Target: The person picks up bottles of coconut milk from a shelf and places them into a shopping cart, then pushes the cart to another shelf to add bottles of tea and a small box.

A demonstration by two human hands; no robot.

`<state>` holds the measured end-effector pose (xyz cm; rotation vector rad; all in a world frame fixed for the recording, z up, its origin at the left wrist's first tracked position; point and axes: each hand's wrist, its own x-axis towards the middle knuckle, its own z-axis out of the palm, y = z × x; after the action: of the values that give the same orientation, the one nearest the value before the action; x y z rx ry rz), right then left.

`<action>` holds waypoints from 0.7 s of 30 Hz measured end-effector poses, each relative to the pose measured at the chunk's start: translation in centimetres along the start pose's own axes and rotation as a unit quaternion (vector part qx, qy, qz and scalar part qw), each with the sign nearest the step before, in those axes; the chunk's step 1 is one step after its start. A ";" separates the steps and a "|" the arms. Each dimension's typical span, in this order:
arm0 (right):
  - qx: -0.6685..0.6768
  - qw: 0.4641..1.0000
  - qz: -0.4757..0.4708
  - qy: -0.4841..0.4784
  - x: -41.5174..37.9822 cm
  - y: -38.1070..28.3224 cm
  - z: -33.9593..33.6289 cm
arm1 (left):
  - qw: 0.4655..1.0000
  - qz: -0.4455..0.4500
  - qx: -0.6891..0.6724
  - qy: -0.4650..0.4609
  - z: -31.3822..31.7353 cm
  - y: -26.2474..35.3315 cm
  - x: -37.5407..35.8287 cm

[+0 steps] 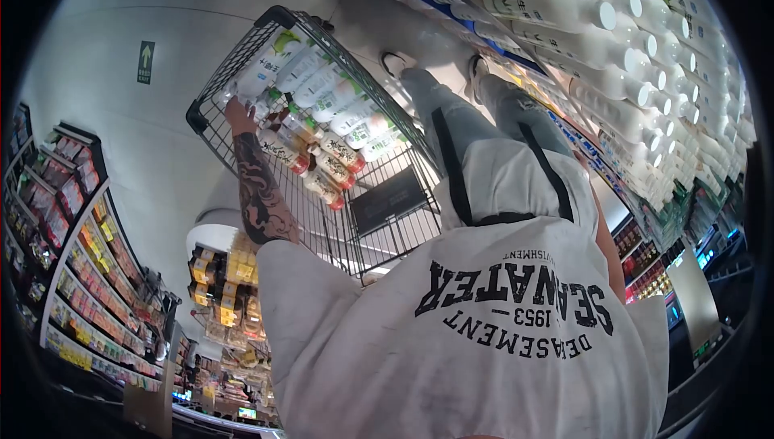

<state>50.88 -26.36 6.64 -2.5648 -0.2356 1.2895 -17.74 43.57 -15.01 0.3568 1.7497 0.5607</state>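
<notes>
1. Where my tattooed left arm point(262, 189) ends, my left hand point(243, 113) is at the near end of a large white bottle point(262, 64); I cannot tell whether my fingers are closed on it.
2. This bottle lies in the upper-left end of a wire shopping cart point(196, 116). Its long axis slants from my hand up to the right, with printing along it and a green picture towards the far end.
3. Just beside it are more white bottles with green labels point(322, 88), bunched together.
4. Nearer to me in the cart are small bottles with red caps point(326, 169), the caps pointing to the lower right.
5. My white shirt point(451, 334) and pale jeans point(459, 116) fill the lower middle and centre; my right hand is out of sight.
6. Further out, rows of white-capped bottles point(564, 12) crowd the upper right, and stocked shelves point(89, 278) curve along the lower left.
</notes>
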 end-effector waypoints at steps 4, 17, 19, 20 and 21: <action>-0.006 1.000 -0.001 0.009 -1.0 0.0 -0.5 | 0.999 -0.026 -0.041 0.006 0.1 -0.7 2.1; 0.113 0.993 0.029 0.000 -1.2 2.9 -0.3 | 0.998 -0.050 -0.027 0.014 0.1 -1.0 2.6; 0.142 0.989 0.029 -0.006 -1.0 2.7 0.1 | 0.999 -0.037 -0.023 0.017 0.2 -0.6 2.2; 0.132 0.991 0.030 -0.008 -0.6 3.1 0.2 | 0.999 -0.028 -0.015 0.019 0.4 -0.7 2.0; 0.120 0.992 0.028 -0.009 0.2 3.9 0.1 | 1.000 0.005 0.011 0.001 -0.3 -1.8 3.0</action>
<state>51.01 -29.96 5.22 -2.3718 -0.0084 1.2764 -18.66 43.55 -18.40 0.3813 1.7590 0.5492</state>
